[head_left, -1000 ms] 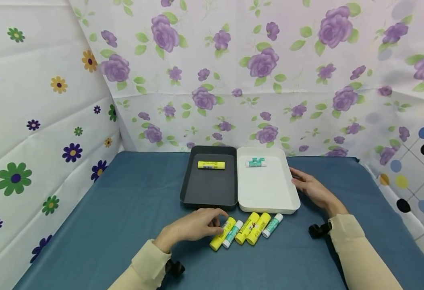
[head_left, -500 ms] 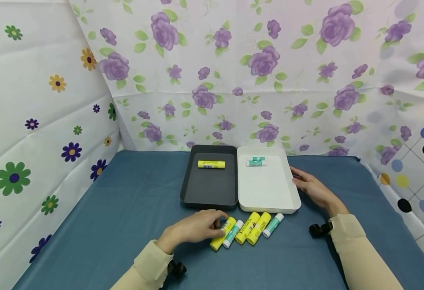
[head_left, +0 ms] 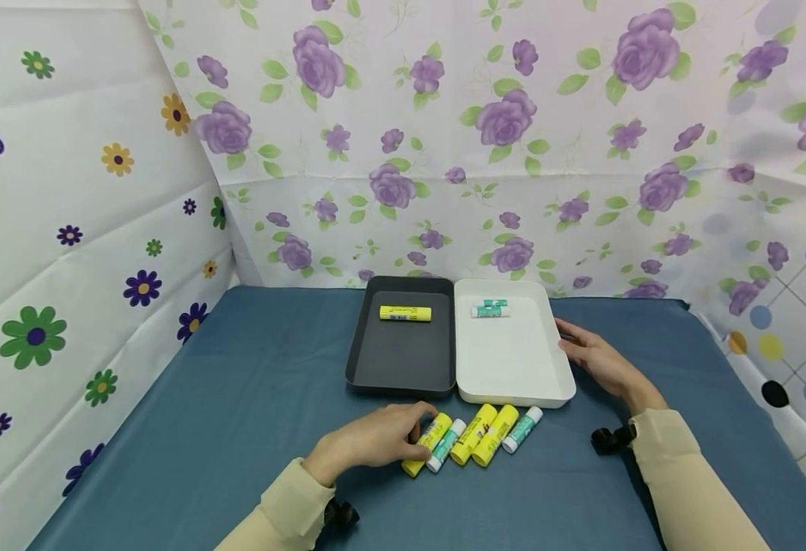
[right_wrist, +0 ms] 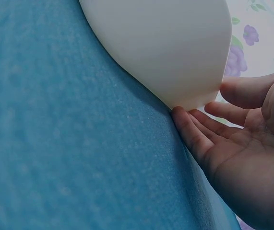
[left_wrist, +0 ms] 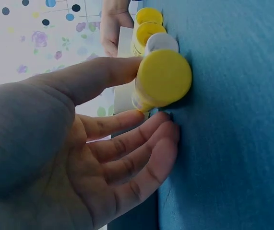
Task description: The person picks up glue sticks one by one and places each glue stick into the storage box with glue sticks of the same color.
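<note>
My left hand (head_left: 378, 438) is at the left end of a slanted row of glue sticks. Its thumb and forefinger pinch the outermost yellow glue stick (left_wrist: 164, 79), which lies on the cloth; the other fingers curve below it in the left wrist view. Beside that stick lie a green-and-white glue stick (head_left: 446, 445), two more yellow ones (head_left: 485, 436) and another green-and-white one (head_left: 523, 430). My right hand (head_left: 602, 363) touches the right side wall of the white tray (right_wrist: 175, 57) with fairly straight fingers and thumb.
The dark grey tray (head_left: 403, 367) stands against the white one's left side, with a yellow glue stick (head_left: 406, 314) in it. Two small green-and-white sticks (head_left: 491, 311) lie in the white tray. Blue cloth (head_left: 258, 367) covers the table; flowered sheets (head_left: 389, 138) hang behind.
My left hand has shifted slightly right and closed in, thumb and forefinger now on the leftmost yellow glue stick. My right hand stays at the white tray.
</note>
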`<action>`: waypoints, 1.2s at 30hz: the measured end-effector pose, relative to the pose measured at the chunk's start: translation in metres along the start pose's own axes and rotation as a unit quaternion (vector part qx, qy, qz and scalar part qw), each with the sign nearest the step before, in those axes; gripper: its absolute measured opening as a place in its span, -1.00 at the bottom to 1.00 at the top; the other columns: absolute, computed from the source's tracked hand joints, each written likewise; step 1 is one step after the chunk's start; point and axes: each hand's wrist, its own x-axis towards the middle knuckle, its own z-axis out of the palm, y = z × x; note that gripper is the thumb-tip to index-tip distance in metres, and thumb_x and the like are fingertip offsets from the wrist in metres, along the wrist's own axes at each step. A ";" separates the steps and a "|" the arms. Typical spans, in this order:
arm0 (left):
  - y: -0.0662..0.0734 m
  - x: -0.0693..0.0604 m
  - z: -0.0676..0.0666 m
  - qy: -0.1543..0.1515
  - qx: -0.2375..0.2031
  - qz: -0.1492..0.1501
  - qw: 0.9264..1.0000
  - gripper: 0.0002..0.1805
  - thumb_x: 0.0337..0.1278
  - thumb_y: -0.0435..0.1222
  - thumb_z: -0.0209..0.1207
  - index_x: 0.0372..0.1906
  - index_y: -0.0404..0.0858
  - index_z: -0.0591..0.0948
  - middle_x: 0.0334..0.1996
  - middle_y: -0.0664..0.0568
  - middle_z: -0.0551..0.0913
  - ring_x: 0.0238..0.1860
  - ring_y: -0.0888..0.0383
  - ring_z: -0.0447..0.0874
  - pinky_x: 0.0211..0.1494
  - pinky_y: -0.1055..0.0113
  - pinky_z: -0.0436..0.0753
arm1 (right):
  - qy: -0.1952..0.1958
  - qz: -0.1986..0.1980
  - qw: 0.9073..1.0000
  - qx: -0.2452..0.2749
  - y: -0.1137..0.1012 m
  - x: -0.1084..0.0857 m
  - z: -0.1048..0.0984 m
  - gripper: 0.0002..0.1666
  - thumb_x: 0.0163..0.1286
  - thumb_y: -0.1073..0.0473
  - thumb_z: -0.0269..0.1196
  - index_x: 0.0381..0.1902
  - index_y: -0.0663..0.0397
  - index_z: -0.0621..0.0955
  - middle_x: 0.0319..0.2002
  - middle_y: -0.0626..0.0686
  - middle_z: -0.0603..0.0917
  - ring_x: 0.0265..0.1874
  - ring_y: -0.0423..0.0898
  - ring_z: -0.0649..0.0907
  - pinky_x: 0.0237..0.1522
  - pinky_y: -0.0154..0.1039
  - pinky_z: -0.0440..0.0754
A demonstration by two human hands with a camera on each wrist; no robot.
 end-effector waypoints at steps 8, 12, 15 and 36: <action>-0.003 0.001 0.000 -0.007 -0.024 -0.014 1.000 -0.42 0.42 -0.23 0.30 0.46 -0.05 0.42 -0.34 0.17 0.57 -0.40 0.27 0.51 -0.30 0.34 0.51 | -0.002 0.001 1.000 -0.001 0.000 0.000 0.001 -0.17 0.74 0.06 -0.01 0.71 0.06 -0.15 0.67 0.27 -0.16 0.62 0.33 -0.06 0.50 0.42 -0.07; -0.006 0.001 -0.002 0.000 -0.025 -0.008 1.000 -0.44 0.43 -0.25 0.28 0.45 -0.01 0.43 -0.36 0.14 0.54 -0.43 0.25 0.47 -0.35 0.35 0.47 | -0.003 0.000 1.000 0.001 0.000 -0.001 0.001 -0.17 0.74 0.07 -0.01 0.71 0.07 -0.15 0.67 0.28 -0.16 0.62 0.34 -0.07 0.49 0.43 -0.08; -0.007 0.000 -0.004 0.004 -0.024 0.006 1.000 -0.45 0.45 -0.27 0.26 0.44 0.04 0.43 -0.38 0.11 0.52 -0.45 0.23 0.45 -0.38 0.36 0.43 | -0.004 -0.001 1.000 0.002 0.000 -0.001 0.001 -0.17 0.74 0.07 -0.01 0.71 0.08 -0.15 0.67 0.28 -0.16 0.62 0.34 -0.07 0.49 0.44 -0.09; -0.012 -0.007 -0.015 0.013 0.011 -0.034 0.999 -0.44 0.41 -0.25 0.29 0.45 -0.10 0.46 -0.34 0.12 0.50 -0.32 0.21 0.44 -0.24 0.27 0.45 | -0.002 -0.003 1.000 -0.002 -0.001 -0.001 0.001 -0.17 0.74 0.07 -0.01 0.71 0.06 -0.15 0.67 0.28 -0.15 0.62 0.34 -0.07 0.49 0.44 -0.08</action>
